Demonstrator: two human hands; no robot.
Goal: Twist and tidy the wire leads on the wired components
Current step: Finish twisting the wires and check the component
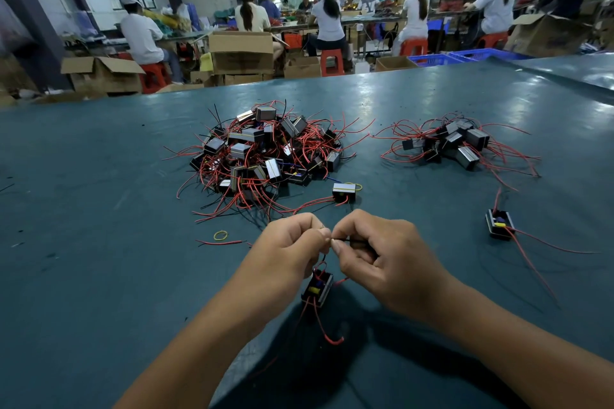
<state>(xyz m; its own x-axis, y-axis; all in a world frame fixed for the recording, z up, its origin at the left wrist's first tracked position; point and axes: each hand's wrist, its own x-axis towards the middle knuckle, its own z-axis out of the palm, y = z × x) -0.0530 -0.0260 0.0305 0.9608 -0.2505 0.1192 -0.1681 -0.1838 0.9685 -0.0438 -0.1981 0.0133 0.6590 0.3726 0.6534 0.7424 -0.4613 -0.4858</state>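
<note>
Nearest to me, my 2 forearms come in from the near edge of the teal table (99,242), and between them hangs the component (317,287) I am working on, a small black block with a yellow band, its red leads (327,335) trailing down toward me and curling just off the table. Going left to right: my left hand (292,244) has its fingers curled and pinches the top of a thin lead rising from the component; my right hand (372,249) meets it fingertip to fingertip and pinches a short dark wire (347,240) that runs level across its fingers. So the 2 hands are together, each clamped on wire, with the component dangling just below them. I judge this to be the twisting step on this 1 piece: the ends are pinched but I cannot tell how many turns are in them. The next move, as I see it, calls for rolling the right fingertips while the left holds steady, then laying the piece aside. Farther off, left of centre, lies the big pile (262,153) of tangled components, with 1 stray component (344,192) at its near right edge and a yellow rubber band (220,235) near my left hand. Far right sits a smaller pile (455,143), and nearer on the right a lone component (500,224) with long red leads.
</note>
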